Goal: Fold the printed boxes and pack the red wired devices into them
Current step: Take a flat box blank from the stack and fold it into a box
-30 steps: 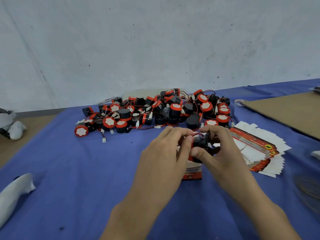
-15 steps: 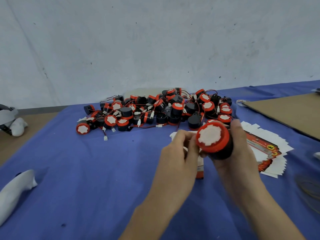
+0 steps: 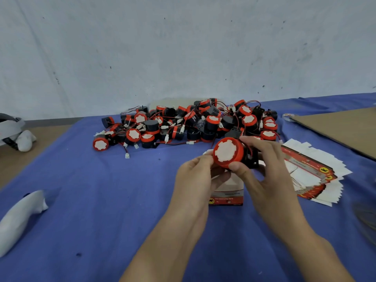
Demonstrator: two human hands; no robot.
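My right hand point(image 3: 264, 171) grips a red wired device point(image 3: 228, 152) with a white front face and black body, held above a folded printed box point(image 3: 226, 192) standing on the blue cloth. My left hand point(image 3: 196, 180) is beside the device with its fingertips curled at the device's lower left edge and at the box top; what it pinches is hidden. A pile of several red and black wired devices point(image 3: 183, 125) lies behind. A fanned stack of flat printed boxes point(image 3: 311, 171) lies to the right.
The blue cloth point(image 3: 101, 200) covers the table. A brown cardboard sheet point(image 3: 345, 129) lies at the far right. A white cloth bundle point(image 3: 18, 218) sits at the left edge, another white and grey object point(image 3: 14, 133) at the far left. A wall stands behind.
The device went from being held low between both hands to being lifted and turned, its white face towards me. It has since shifted slightly left over the box.
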